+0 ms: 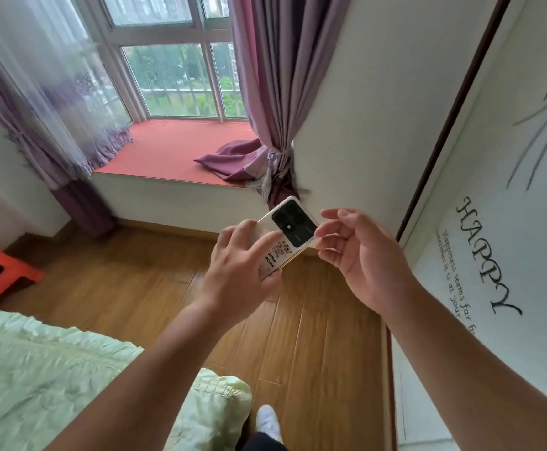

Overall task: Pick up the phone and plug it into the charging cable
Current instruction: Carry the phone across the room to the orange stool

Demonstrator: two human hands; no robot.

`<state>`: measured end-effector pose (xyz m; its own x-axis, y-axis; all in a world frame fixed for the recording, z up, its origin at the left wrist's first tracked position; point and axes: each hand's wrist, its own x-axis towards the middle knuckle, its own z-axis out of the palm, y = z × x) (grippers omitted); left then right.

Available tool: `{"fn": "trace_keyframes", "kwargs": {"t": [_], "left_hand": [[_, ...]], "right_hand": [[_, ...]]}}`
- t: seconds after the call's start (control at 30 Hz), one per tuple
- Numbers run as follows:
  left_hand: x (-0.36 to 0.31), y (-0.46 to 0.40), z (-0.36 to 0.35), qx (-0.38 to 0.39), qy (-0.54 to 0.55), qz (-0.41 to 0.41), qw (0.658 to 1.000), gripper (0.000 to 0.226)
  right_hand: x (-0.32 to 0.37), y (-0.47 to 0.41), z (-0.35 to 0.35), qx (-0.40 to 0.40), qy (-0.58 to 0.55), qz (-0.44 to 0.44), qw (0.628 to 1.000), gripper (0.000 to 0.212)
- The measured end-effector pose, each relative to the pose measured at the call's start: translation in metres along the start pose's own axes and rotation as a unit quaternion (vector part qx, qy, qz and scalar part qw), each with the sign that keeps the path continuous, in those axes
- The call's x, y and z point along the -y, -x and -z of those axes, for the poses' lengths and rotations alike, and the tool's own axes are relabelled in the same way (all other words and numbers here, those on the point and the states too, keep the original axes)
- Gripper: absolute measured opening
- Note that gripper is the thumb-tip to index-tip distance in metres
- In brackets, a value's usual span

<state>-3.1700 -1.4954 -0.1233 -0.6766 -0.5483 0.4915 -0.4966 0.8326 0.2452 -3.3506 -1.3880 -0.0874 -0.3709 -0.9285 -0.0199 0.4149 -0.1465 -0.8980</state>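
A white phone (290, 227) with a black camera block and a printed case is held in the air over the wooden floor, back side toward me. My left hand (242, 271) grips its lower end. My right hand (360, 252) is at the phone's upper right edge, fingertips touching the side, fingers curled but spread. No charging cable shows in the view.
A bed with a pale green cover (53, 379) fills the lower left. An orange stool (1, 271) stands at the left. A red window seat (174, 151) with purple curtains (272, 92) lies ahead. A wardrobe door (493, 222) printed "HAPPY" is at the right.
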Motion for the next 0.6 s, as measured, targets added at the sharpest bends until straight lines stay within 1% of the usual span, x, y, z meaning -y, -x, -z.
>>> {"fn": "trace_keyframes", "kwargs": {"t": [0.13,0.3,0.5,0.6], "left_hand": [[0.050,-0.034,-0.021,-0.006,0.000,0.028,1.000,0.059],[0.131,-0.093,-0.043,-0.018,0.009,0.059,0.998,0.059],[0.229,-0.167,-0.038,-0.026,0.010,0.077,0.997,0.062],[0.272,-0.196,-0.032,-0.044,-0.009,0.098,0.994,0.063]], "right_hand": [[-0.012,-0.068,-0.009,0.012,0.010,-0.011,1.000,0.026],[-0.028,-0.175,-0.041,0.034,0.033,-0.023,0.999,0.024],[-0.028,-0.297,-0.094,0.064,0.047,-0.029,0.996,0.020],[-0.028,-0.347,-0.120,0.083,0.042,-0.031,0.995,0.023]]}}
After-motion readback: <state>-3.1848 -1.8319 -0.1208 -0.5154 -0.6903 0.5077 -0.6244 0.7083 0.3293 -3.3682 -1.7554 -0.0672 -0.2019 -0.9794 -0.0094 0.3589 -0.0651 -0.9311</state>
